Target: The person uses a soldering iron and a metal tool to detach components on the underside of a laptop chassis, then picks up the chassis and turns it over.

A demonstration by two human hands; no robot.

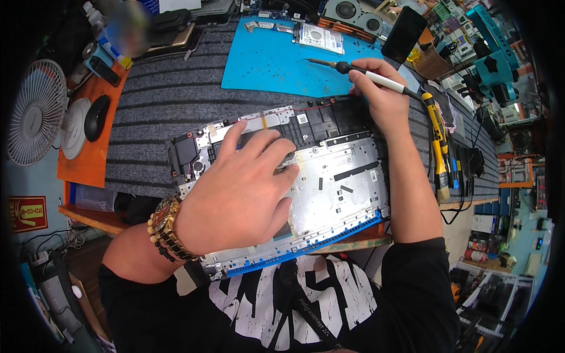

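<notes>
Your head-worn fisheye looks down from close above your left hand [241,191], your shirt [247,300] at six o'clock, the blue mat [265,65] at twelve.

The left hand [241,197] hides part of the laptop chassis [318,206] beneath it, and its palm is out of sight. Some fingers of the right hand [385,106] are concealed behind the soldering iron [356,72]. The specks [279,76] on the blue mat [235,73] are too small to identify. A round patch [128,28] is blurred; the top edge cuts off a circuit board [265,12].
</notes>
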